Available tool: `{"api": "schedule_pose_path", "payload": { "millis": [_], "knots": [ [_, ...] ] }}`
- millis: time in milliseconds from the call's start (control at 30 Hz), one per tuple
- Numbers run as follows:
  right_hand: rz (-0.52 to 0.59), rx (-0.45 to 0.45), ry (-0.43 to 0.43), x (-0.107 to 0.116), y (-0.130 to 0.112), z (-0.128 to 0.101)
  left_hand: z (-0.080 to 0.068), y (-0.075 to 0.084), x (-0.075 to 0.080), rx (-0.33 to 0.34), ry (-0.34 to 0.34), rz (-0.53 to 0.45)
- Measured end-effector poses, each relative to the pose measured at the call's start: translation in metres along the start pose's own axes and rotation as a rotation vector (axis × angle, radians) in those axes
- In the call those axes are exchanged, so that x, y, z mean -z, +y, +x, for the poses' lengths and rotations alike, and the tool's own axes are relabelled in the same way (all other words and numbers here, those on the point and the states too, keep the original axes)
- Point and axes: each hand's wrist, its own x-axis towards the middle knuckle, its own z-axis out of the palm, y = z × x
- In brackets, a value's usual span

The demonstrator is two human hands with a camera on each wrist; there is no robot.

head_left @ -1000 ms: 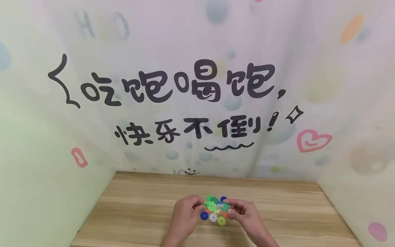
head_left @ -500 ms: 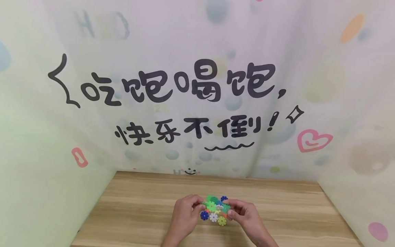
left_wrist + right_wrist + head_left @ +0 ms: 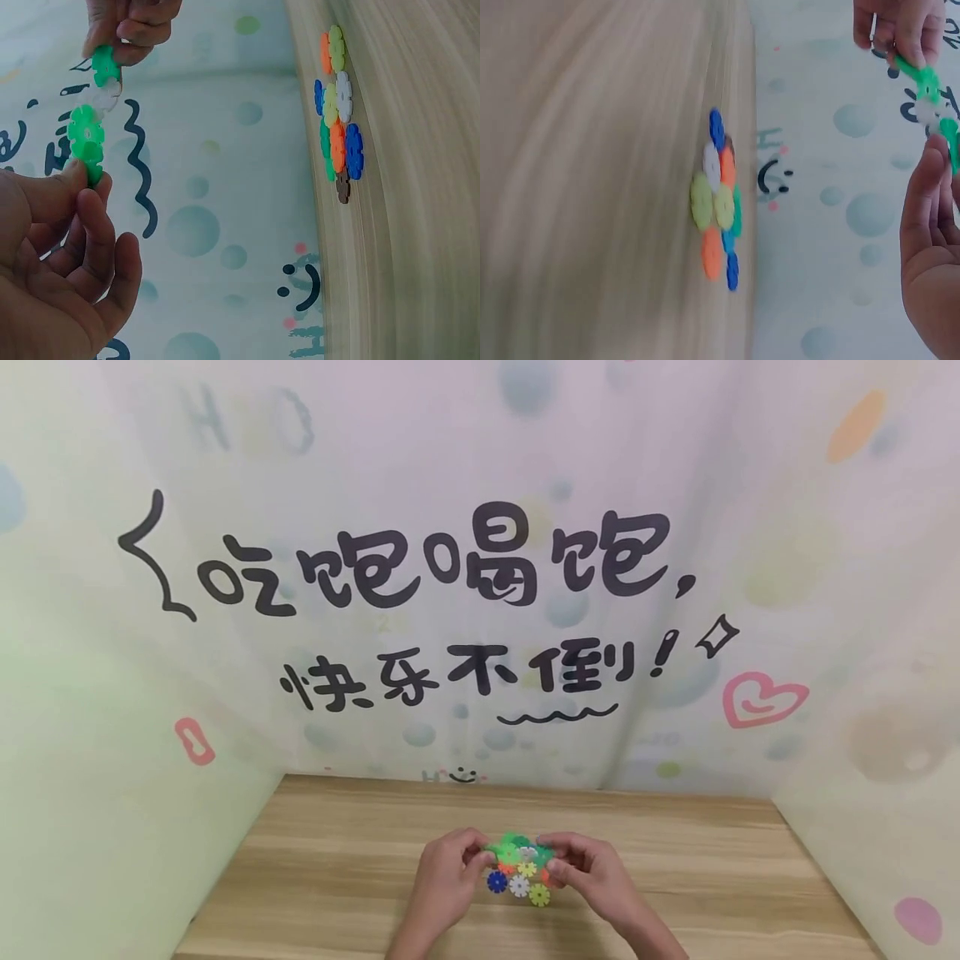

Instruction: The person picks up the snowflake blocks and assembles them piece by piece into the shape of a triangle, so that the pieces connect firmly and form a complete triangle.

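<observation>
My left hand (image 3: pixel 448 878) and right hand (image 3: pixel 606 878) hold a short chain of notched plastic snowflake discs between them. Thumb and fingers of the left pinch the chain's green end, beside a bright green disc (image 3: pixel 86 133). A whitish disc (image 3: pixel 105 97) sits mid-chain. At the other end, the right hand pinches a darker green disc (image 3: pixel 105 67). Both wrist views show the chain held up off the table. Below it lies a cluster of loose discs, among them a blue one (image 3: pixel 497 882), a white one (image 3: pixel 519 885) and a yellow-green one (image 3: pixel 539 894).
The loose discs lie on a wood-grain table (image 3: pixel 315 877); orange (image 3: pixel 337 146) and brown (image 3: pixel 343 186) ones show in the left wrist view. A printed curtain (image 3: pixel 420 468) with black lettering stands behind the table, and pale panels flank both sides.
Both hands have lifted slightly with the chain, and the right has shifted a little leftward. The loose blue disc at the back of the cluster is now covered in the head view.
</observation>
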Motion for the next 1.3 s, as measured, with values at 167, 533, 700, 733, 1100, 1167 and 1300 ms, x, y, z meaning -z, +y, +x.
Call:
{"api": "schedule_pose_path", "payload": {
  "millis": [167, 533, 700, 733, 1100, 1167, 1300],
  "knots": [
    [-0.24, 0.015, 0.083, 0.015, 0.006, 0.017, 0.001, -0.002, 0.003, 0.038, -0.017, -0.002],
    [-0.325, -0.088, 0.188, 0.028, 0.037, 0.041, 0.001, -0.003, 0.008, 0.028, 0.02, 0.022],
    [-0.277, -0.105, 0.17, 0.028, 0.056, 0.05, 0.002, -0.004, 0.008, 0.038, 0.017, 0.018],
    [-0.268, -0.105, 0.165, 0.028, 0.059, 0.051, 0.002, -0.004, 0.008, 0.04, 0.015, 0.015],
    [-0.414, -0.067, 0.071, 0.028, 0.084, 0.059, 0.001, -0.002, 0.01, 0.042, 0.016, 0.005],
    [-0.441, -0.073, 0.053, 0.028, 0.087, 0.059, 0.001, -0.001, 0.01, 0.043, 0.017, 0.004],
    [-0.476, -0.102, 0.037, 0.027, 0.093, 0.06, 0.001, -0.001, 0.01, 0.052, 0.013, -0.003]
  ]
}}
